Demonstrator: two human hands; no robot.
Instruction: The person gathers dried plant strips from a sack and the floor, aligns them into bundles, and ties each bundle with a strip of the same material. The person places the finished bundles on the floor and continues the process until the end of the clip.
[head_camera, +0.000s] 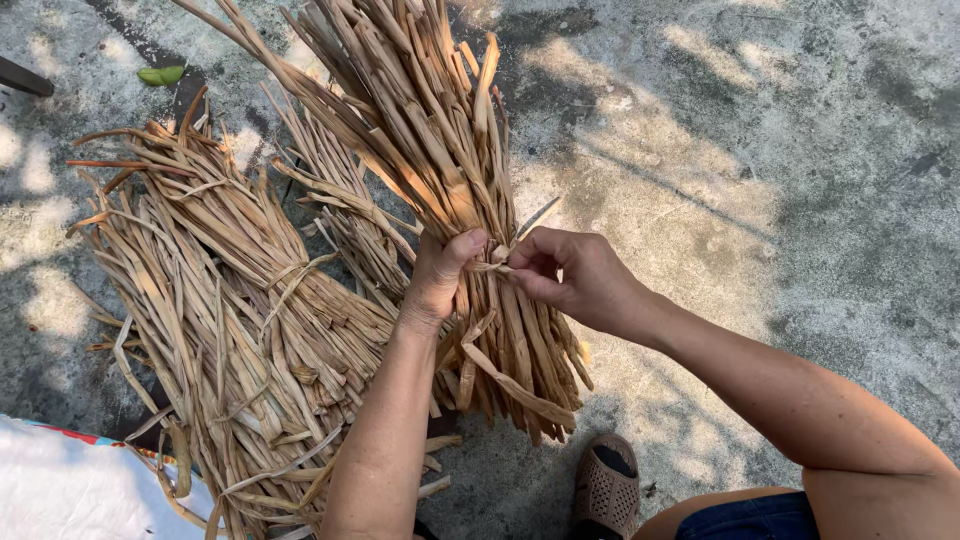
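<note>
A thick bundle of dried tan leaf strips (420, 130) is held up in front of me, fanning out at the top and narrowing at its waist. My left hand (438, 275) wraps around that waist, thumb pressed on a thin strip that runs across it. My right hand (572, 275) pinches the end of the same binding strip (492, 266) just beside the thumb. The bundle's cut ends hang below my hands.
Two tied bundles of the same dried strips (230, 320) lie on the concrete ground (780, 150) to the left. A brown sandal (606, 490) shows at the bottom, a white cloth (60, 490) at lower left, a green leaf (160, 74) at upper left.
</note>
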